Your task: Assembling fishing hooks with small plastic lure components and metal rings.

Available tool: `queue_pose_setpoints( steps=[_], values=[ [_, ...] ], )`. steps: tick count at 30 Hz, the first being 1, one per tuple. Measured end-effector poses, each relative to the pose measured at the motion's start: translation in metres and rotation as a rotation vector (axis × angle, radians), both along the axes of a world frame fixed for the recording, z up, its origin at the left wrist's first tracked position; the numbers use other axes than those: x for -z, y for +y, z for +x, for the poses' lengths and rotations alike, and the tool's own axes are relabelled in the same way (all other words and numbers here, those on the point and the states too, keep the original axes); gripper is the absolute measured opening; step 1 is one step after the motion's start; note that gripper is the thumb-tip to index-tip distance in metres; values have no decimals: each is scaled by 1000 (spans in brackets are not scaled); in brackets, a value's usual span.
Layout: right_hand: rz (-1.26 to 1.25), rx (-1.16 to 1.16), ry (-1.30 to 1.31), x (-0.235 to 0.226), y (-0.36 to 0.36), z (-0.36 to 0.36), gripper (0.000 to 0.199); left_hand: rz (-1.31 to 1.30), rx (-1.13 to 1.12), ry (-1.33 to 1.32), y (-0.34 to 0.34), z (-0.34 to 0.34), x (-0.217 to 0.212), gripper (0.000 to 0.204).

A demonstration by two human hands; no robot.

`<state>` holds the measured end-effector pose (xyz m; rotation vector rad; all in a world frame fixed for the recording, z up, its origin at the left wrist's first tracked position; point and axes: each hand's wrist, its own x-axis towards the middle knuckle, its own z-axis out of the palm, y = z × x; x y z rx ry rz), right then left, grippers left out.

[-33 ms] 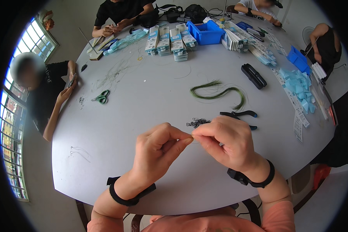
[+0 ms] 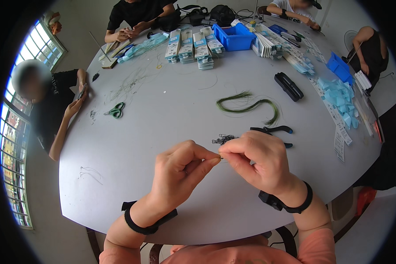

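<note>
head view: my left hand (image 2: 178, 169) and right hand (image 2: 255, 158) meet fingertip to fingertip above the desk (image 2: 163, 119), both pinching one tiny dark clip (image 2: 220, 157). many loose clips (image 2: 223, 139) just beyond look untouched, pliers (image 2: 273, 130) idle.

Both forearms come up from the bottom edge and angle in toward each other; the left hand (image 2: 179, 169) and right hand (image 2: 257, 159) meet at the fingertips, thumb and forefinger of each pinched tight together, other fingers curled loosely in; knuckles up, wrists a bit raised; each wrist has a black band strapped round it; salmon-pink sleeves show at the very bottom.
</note>
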<state>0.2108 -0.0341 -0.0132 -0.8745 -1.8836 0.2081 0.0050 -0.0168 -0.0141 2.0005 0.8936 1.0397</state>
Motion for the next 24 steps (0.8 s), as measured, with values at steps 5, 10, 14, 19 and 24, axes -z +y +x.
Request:
queue_pose_setpoints(
  steps=[5,10,14,19,24],
  values=[
    [-234,-12,127,3,1,1,9,13,-6,28,0,0,-1,10],
    [-559,-107,192,7,1,3,5,69,-13,-27,0,1,1,10],
    [-678,-196,265,10,0,-1,8,104,-12,-71,1,0,2,9],
    [-651,-202,194,8,-4,-5,7,-366,41,-329,-1,3,3,9],
    [-557,-206,84,6,-3,-3,9,-658,67,-370,5,-4,2,16]
  ],
)
